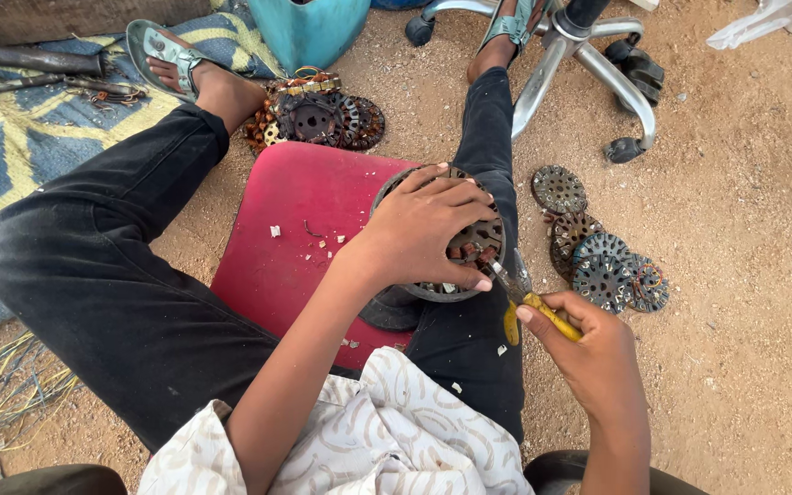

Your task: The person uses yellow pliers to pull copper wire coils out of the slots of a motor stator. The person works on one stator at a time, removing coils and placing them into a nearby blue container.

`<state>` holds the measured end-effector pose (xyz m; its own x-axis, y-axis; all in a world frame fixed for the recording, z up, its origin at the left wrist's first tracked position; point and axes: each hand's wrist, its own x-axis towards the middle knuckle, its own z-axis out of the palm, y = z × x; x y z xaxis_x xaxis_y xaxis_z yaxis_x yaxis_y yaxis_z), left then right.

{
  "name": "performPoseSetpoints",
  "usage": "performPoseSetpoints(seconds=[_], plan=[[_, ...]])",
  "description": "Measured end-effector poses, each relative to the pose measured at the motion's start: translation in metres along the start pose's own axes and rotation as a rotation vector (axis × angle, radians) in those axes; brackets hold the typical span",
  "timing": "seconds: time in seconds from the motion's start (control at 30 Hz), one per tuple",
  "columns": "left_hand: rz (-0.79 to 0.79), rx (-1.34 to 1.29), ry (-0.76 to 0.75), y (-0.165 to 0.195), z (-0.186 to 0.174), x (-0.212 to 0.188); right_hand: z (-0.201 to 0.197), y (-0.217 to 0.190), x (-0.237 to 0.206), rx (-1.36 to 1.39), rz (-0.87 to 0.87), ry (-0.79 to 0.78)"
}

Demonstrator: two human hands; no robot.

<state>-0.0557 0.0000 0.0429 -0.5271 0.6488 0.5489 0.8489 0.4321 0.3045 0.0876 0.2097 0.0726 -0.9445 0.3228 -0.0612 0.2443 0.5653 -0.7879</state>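
Observation:
My left hand (428,229) lies spread over a round metal motor stator (474,246) with copper windings and holds it down on the edge of a red seat (295,220) against my right leg. My right hand (588,353) is closed around yellow-handled pliers (532,302), whose jaws reach the stator's right rim. I sit on the red seat, legs in black trousers stretched apart over sandy ground.
Stripped stator discs (602,257) lie stacked on the sand to the right, and more wound stators (318,115) sit by my left foot. A swivel-chair base (588,64) stands ahead, a teal container (309,27) beside it. Blue-yellow mat (20,137) and loose wires (2,394) lie left.

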Motion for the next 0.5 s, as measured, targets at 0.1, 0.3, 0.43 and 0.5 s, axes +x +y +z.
performPoseSetpoints(seconds=[0.1, 0.3, 0.43, 0.5], plan=[[-0.001, 0.01, 0.0, -0.001, 0.001, 0.0, -0.004, 0.004, 0.004, -0.077, 0.065, 0.015], [0.039, 0.014, 0.021, -0.001, -0.001, -0.001, 0.0, 0.042, 0.02, -0.11, -0.124, -0.211], [0.014, 0.025, 0.014, 0.001, -0.001, -0.001, 0.016, 0.064, 0.022, 0.239, 0.134, -0.373], [0.005, 0.018, 0.015, 0.0, 0.0, 0.0, 0.021, 0.067, 0.023, 0.288, 0.108, -0.388]])
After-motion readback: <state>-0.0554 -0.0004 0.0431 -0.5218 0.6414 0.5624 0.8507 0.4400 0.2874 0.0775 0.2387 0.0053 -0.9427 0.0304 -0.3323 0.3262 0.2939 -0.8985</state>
